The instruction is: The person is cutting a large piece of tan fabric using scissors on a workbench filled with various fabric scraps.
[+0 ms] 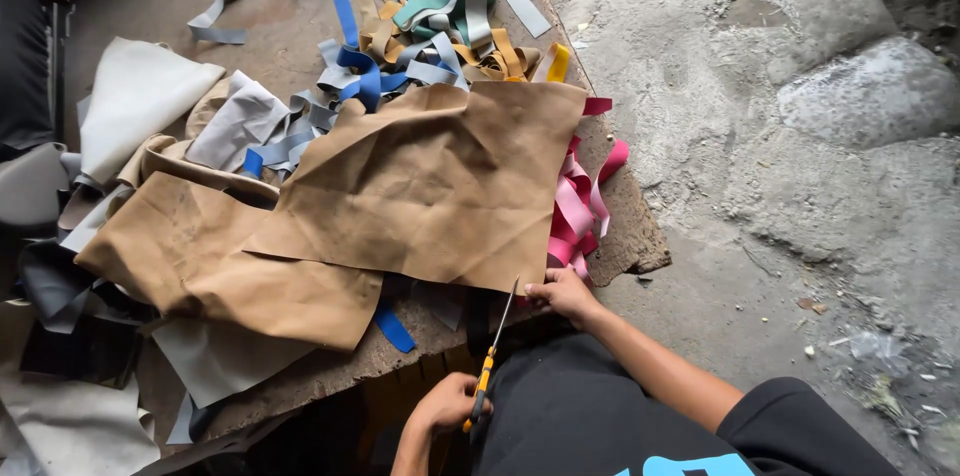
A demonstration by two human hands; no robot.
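Scissors at the near edge of the tan sheet

The left hand (447, 404) is closed around the yellow handles of the scissors (492, 351), whose long axis runs toward 1 o'clock, blade tips meeting the near edge of the tan leather sheet (430, 181). The sheet lies at 12 o'clock from that grip. The right hand (562, 293), nearer the sheet, pinches its edge just right of the blades, beside pink strips (578, 206).

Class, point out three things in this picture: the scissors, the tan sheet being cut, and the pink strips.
scissors (492, 351): head view, blades near the pivot.
tan sheet (430, 186): head view, its middle.
pink strips (575, 211): head view, middle of the bundle.
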